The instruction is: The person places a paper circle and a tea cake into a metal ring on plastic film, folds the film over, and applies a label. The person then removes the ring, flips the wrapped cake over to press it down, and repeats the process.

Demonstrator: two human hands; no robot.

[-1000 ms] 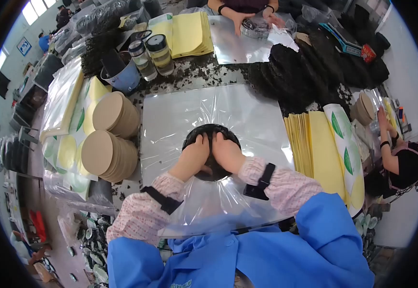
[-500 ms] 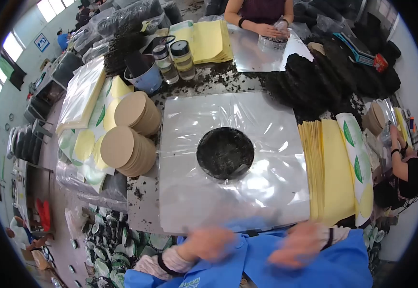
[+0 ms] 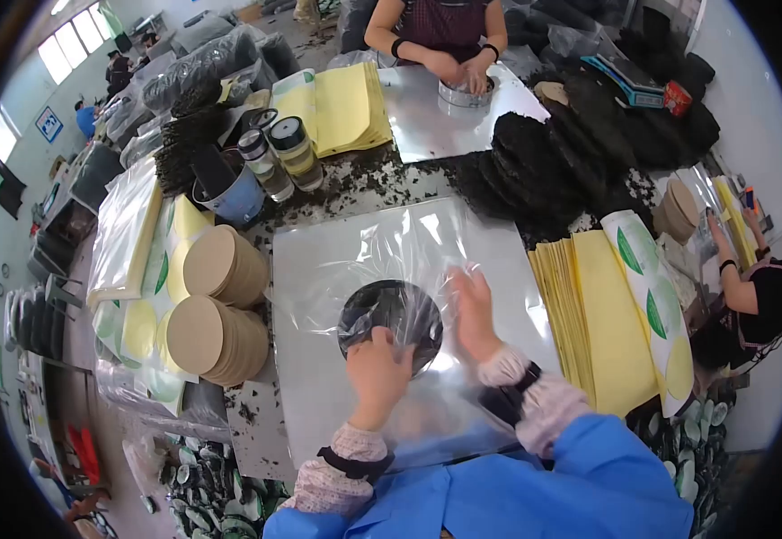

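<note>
A round, dark, flat cake, apparently seaweed [image 3: 368,301], lies on a shiny metal sheet [image 3: 319,418] in front of me. Clear plastic film [image 3: 409,235] is drawn partly over it, wrinkled and catching the light. Over the near side of the cake, my left hand [image 3: 378,377] has its fingers bent into the film, thumb pointing right. To the right of the cake, my right hand [image 3: 474,314] is raised with its fingers upward, gripping the film's right side. Glare and folds partly hide the fingertips and the cake's right half.
Two stacks of tan discs [image 3: 195,337] stand left, yellow sheets [image 3: 611,314] right. Jars [image 3: 294,148] and a blue cup [image 3: 234,199] are behind. Dark seaweed bundles [image 3: 535,162] lie back right. A person's hands [image 3: 465,72] hold a ring opposite; another person [image 3: 750,292] works at right.
Both hands have moved forward from near my body onto the film. The film, flat across the sheet before, is now lifted and folded in over the dark cake. My view has shifted.
</note>
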